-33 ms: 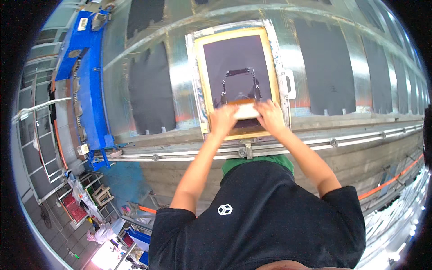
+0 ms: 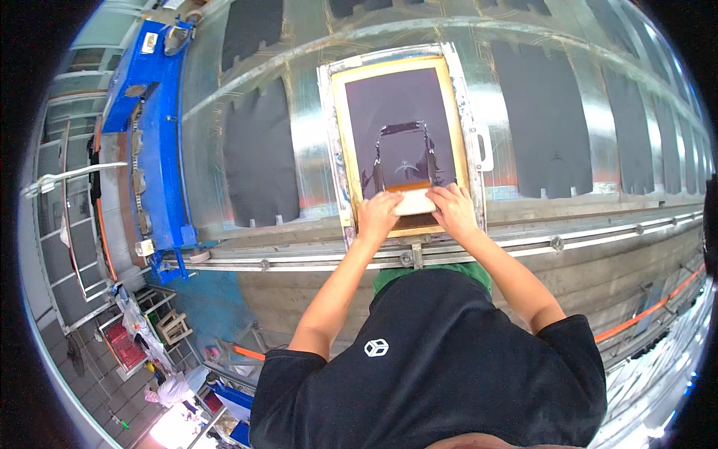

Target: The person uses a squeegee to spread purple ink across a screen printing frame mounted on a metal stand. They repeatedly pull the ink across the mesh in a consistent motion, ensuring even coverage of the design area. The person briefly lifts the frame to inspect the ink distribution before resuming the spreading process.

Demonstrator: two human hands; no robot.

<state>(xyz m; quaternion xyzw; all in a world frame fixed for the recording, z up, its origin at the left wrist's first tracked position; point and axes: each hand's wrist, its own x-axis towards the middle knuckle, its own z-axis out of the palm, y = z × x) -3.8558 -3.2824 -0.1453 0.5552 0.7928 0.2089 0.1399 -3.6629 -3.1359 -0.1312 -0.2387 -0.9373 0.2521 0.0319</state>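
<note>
your left hand (image 2: pixel 379 217) and right hand (image 2: pixel 455 212) pinch the 2 ends of a cream, orange-edged rectangular squeegee (image 2: pixel 413 201) over the yellow-bordered dark rectangular screen's (image 2: pixel 396 97) near end.

Squeegee (image 2: pixel 413 203) on screen (image 2: pixel 396 93), between left hand (image 2: pixel 378 215) and right hand (image 2: pixel 454 210); screen on table (image 2: pixel 313 142) between panels (image 2: pixel 542 120).

Blue metal unit (image 2: pixel 168 198) stands far left, pale pipe (image 2: pixel 86 173) sticking out just beside it. Lower left: red slatted item (image 2: pixel 123 344), light wooden frame (image 2: pixel 173 327) near it, gray tiled floor (image 2: pixel 90 389). Co-worker in pale top (image 2: pixel 173 389) next to a glaring white patch (image 2: pixel 176 428), washed out, can't identify. Orange pipe (image 2: pixel 649 304) runs diagonally, lower right.
</note>
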